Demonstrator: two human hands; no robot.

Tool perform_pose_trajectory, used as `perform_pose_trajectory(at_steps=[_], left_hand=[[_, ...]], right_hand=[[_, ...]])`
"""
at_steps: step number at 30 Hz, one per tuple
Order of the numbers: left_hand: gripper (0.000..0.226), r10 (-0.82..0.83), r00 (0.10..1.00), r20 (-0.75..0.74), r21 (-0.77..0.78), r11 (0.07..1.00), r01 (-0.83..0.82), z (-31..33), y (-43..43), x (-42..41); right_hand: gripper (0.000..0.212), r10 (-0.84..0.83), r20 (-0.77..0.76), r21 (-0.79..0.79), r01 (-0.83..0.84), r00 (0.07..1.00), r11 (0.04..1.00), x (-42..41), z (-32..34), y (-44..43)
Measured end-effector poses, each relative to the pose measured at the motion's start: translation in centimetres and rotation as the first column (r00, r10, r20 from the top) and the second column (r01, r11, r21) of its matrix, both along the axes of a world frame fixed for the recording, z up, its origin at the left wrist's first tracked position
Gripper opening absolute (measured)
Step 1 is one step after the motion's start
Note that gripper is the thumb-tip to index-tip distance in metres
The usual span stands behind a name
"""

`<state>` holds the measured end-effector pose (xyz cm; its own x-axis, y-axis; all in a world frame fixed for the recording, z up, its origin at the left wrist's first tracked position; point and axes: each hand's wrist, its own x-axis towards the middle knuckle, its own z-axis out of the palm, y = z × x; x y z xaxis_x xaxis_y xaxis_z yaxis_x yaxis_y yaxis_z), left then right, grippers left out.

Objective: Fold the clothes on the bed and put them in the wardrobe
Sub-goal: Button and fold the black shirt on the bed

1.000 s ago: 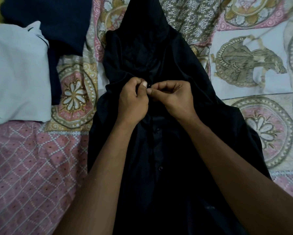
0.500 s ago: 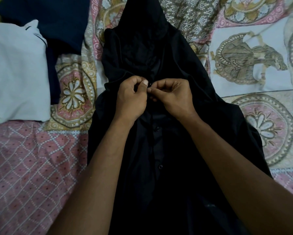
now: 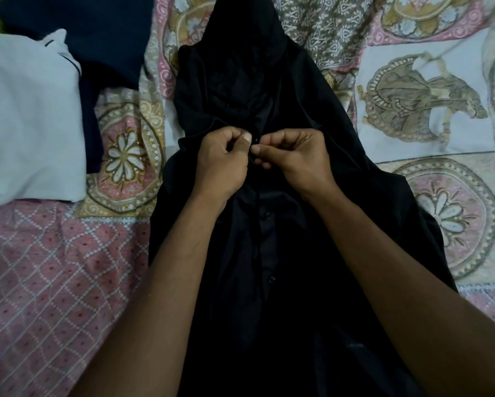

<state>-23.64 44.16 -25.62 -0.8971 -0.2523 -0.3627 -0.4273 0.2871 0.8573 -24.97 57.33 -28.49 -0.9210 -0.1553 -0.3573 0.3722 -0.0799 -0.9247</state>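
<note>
Barely shifted, left hand (image 3: 222, 164) and right hand (image 3: 295, 161) pinch black shirt (image 3: 272, 247) (beneath).

Three garments lie on one pink-and-gold patterned quilted bedspread (image 3: 54, 267): one black button-front shirt (image 3: 269, 310), one white folded cotton garment (image 3: 25, 124) and one dark navy cloth garment (image 3: 97, 32). Two bare hands show, the left hand (image 3: 222, 164) and the right hand (image 3: 297, 159). Three small round black buttons (image 3: 267, 215) are visible.
</note>
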Motion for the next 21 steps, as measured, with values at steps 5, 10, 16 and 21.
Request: perform_pose_trajectory(at_steps=[5, 10, 16, 21], left_hand=[[0.021, -0.026, 1.0, 0.008, 0.0, 1.0, 0.026, 0.3, -0.2, 0.0], [0.021, -0.076, 0.997, -0.005, -0.021, 0.997, 0.076, 0.0, -0.6, -0.1], [0.02, -0.083, 0.996, -0.015, -0.07, 0.994, 0.082, -0.9, -0.5, 0.3], [0.017, -0.059, 0.998, -0.009, -0.093, 0.994, 0.058, -1.0, 0.2, 0.5]], right_hand=[[0.017, -0.011, -0.01, 0.048, 0.011, 1.0, 0.999, 0.1, 0.0, -0.1], [0.014, -0.022, 0.002, 0.071, 0.021, 1.0, 0.997, 0.0, 0.1, -0.3], [0.015, 0.022, 0.076, 0.026, -0.024, 0.997, 0.999, -0.6, 0.6, -0.2], [0.017, -0.004, 0.077, -0.082, 0.01, 0.997, 0.997, -0.2, 0.7, 0.4]])
